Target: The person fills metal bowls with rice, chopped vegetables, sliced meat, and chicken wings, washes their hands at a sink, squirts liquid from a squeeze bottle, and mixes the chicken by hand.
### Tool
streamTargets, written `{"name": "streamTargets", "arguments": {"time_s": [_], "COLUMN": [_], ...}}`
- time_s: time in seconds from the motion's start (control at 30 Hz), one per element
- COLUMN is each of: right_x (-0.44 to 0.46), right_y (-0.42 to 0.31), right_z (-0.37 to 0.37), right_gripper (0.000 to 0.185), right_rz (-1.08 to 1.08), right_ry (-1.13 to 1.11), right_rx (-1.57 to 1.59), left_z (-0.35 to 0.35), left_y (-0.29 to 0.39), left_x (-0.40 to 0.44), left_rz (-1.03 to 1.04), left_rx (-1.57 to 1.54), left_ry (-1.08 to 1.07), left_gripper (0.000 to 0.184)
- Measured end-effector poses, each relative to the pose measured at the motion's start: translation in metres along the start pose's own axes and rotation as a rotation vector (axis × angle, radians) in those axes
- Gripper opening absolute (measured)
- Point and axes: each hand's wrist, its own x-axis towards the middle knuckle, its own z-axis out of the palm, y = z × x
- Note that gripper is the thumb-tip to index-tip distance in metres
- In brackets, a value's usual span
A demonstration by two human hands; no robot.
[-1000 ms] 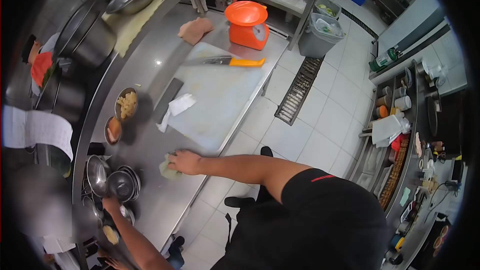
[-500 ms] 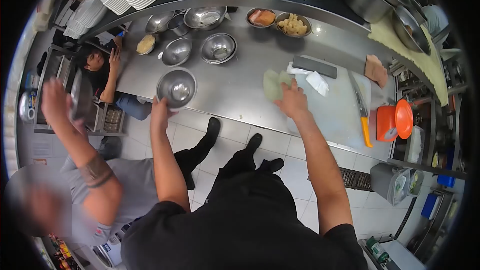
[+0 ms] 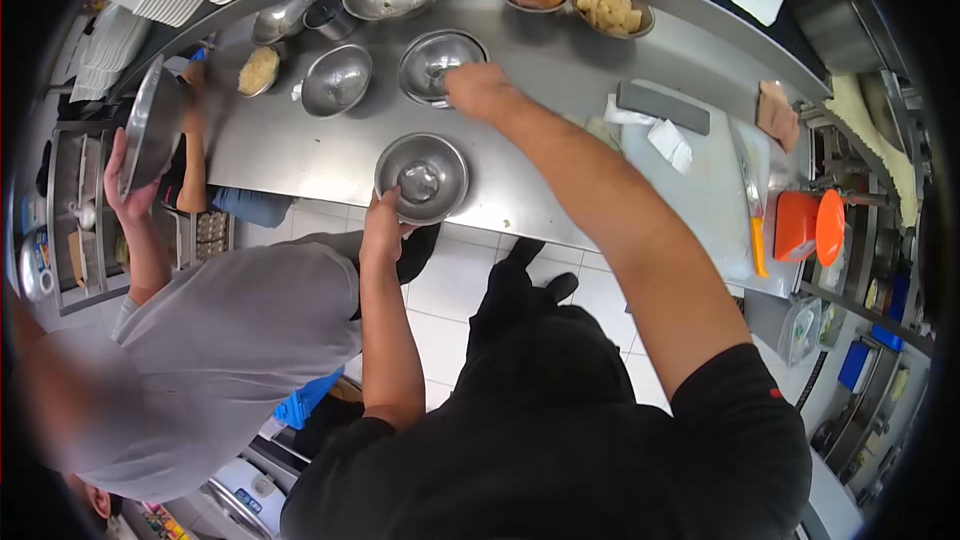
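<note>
My left hand (image 3: 382, 228) grips the near rim of a shiny metal bowl (image 3: 422, 178), thumb inside, above the counter's front edge. The bowl is tilted towards me. My right hand (image 3: 480, 90) is closed at the right rim of a nested pair of metal bowls (image 3: 435, 55); its fingertips are partly hidden. My right forearm crosses over the counter. Behind it, a pale green sheet-like piece (image 3: 602, 130) is partly covered near the cutting board (image 3: 700, 210).
On the board lie a dark grey block (image 3: 662, 106), white paper (image 3: 670, 145) and a yellow-handled knife (image 3: 757, 240). An orange scale (image 3: 797, 225) stands to the right. Food-filled bowls (image 3: 612, 15) sit at the back. A co-worker in grey (image 3: 240, 340) holds a metal bowl (image 3: 152, 130) at left.
My right hand has left the green piece and crossed left to the nested bowls. My left hand's bowl has shifted rightward in view. The co-worker's raised arm has lowered.
</note>
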Motion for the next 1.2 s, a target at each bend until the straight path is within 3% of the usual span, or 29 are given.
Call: {"name": "streamTargets", "arguments": {"time_s": [0.1,0.2,0.23,0.27,0.3,0.33,0.43,0.47,0.5,0.57,0.63,0.73,0.83,0.9,1.03,1.2], "right_x": [-0.010,0.002,-0.013,-0.036,-0.063,-0.106,-0.234,-0.268,-0.303,-0.401,-0.488,-0.628,-0.775,-0.869,-1.006,-1.118], "right_y": [0.006,0.036,0.034,0.040,0.049,0.050,0.080,0.096,0.113,0.143,0.180,0.244,0.297,0.326,0.371,0.481], "right_z": [-0.029,-0.013,-0.019,-0.021,-0.008,-0.009,-0.011,0.008,0.020,0.000,0.006,0.017,0.042,0.063,0.060,0.043], "right_gripper": [0.025,0.023,0.021,0.019,0.017,0.018,0.020,0.026,0.034,0.055,0.057,0.040,0.020,0.017,0.032,0.035], "right_rz": [-0.023,-0.334,-0.282,-0.377,-0.508,-0.467,-0.489,-0.457,-0.435,-0.263,-0.148,0.276,0.703,0.996,1.185,1.381], "right_ry": [0.052,0.395,0.354,0.381,0.611,0.633,0.402,0.479,0.549,0.464,0.751,0.991,1.211,1.274,1.448,1.361], "right_rx": [0.101,0.319,0.506,0.494,0.598,0.614,0.632,0.496,0.363,0.465,0.430,0.454,0.415,0.338,0.312,0.329], "left_z": [0.009,0.001,0.003,0.016,0.018,0.024,0.080,0.103,0.121,0.179,0.245,0.341,0.444,0.522,0.642,0.750], "left_y": [0.006,0.001,-0.003,0.008,0.003,-0.002,-0.006,-0.006,-0.014,-0.021,-0.029,-0.055,-0.097,-0.119,-0.180,-0.252], "left_x": [-0.006,0.009,0.011,-0.005,0.001,0.002,-0.022,-0.027,-0.035,-0.064,-0.106,-0.155,-0.198,-0.255,-0.334,-0.397], "left_rz": [0.003,-0.012,-0.015,-0.048,-0.088,-0.119,-0.129,-0.161,-0.060,-0.141,-0.141,-0.156,-0.124,-0.192,-0.306,-0.348], "left_rx": [-0.049,-0.067,-0.066,-0.058,-0.006,-0.082,-0.092,-0.098,0.012,-0.020,0.025,0.050,0.108,0.180,0.204,0.306], "left_ry": [-0.035,-0.081,-0.080,-0.132,-0.182,-0.279,-0.295,-0.393,-0.500,-0.509,-0.628,-0.768,-0.775,-0.873,-1.077,-1.196], "left_gripper": [0.058,0.059,0.058,0.058,0.058,0.057,0.051,0.047,0.046,0.046,0.044,0.042,0.041,0.039,0.038,0.038]}}
